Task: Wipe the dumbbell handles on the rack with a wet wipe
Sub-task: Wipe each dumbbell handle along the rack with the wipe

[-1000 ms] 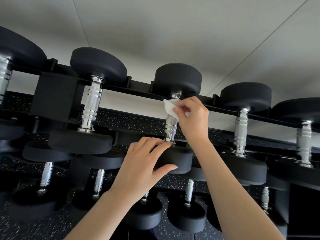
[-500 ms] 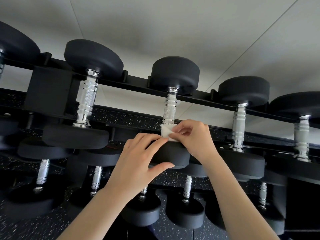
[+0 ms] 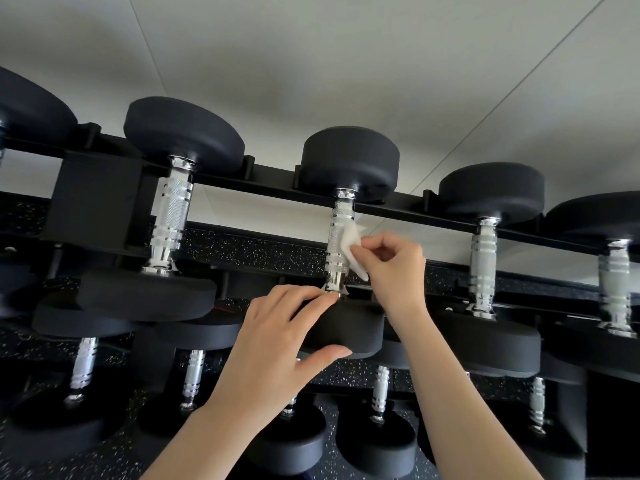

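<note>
Wiping the middle handle on the top tier of the rack is, I judge, the step in hand. The wipe presses against that handle's right side, about halfway along the knurled part. My right hand pinches the wipe between thumb and curled fingertips. My left hand clasps this dumbbell's near head, with the fingers laid over its top face beside the chrome collar and the thumb against its rim. I take that as steadying the weight.

Along the same tier, the left handle, the right handle and the far-right handle have no hand on them. Toward the rack's bottom edge, the lower handles stand untouched as well. I cannot tell which of these are already clean, as the metal shows no dampness I would trust.

My estimate is that one handle is partly done, its left side and collar ends not covered by the wipe, and most of the rack may remain.
</note>
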The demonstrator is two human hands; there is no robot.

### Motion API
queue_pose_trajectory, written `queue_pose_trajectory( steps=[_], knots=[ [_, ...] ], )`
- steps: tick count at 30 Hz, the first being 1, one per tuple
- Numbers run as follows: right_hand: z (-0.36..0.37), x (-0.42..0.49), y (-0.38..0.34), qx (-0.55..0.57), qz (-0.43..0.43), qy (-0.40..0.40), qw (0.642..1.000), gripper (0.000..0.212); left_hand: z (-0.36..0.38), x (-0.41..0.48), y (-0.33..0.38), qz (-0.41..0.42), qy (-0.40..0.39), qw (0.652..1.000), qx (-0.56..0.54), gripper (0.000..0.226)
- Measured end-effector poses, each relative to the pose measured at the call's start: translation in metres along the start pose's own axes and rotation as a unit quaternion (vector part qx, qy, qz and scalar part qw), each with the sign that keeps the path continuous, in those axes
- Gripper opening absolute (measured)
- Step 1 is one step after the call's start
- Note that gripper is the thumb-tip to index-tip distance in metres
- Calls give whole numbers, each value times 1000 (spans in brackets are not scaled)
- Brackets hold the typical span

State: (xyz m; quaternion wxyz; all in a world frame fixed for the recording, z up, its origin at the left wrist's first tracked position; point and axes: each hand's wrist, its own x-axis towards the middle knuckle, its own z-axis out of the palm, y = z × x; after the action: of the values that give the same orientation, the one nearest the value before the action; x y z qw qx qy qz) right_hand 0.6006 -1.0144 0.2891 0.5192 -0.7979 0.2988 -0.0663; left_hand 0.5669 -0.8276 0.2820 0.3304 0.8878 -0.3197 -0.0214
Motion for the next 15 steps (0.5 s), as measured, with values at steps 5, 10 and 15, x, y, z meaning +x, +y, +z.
queue_pose_trajectory(
  steps=[5, 10, 15],
  knots=[
    [10, 24, -12, 11, -41, 45, 998, 6, 2, -1, -1, 1, 3, 1000, 2, 56],
    [16, 35, -15, 34, -66, 59, 995, 7, 2, -1, -2, 6, 3, 1000, 1, 55],
    [18, 30, -8, 42, -43, 38, 997, 2, 2, -3, -2, 3, -1, 1000, 0, 55]
  ],
)
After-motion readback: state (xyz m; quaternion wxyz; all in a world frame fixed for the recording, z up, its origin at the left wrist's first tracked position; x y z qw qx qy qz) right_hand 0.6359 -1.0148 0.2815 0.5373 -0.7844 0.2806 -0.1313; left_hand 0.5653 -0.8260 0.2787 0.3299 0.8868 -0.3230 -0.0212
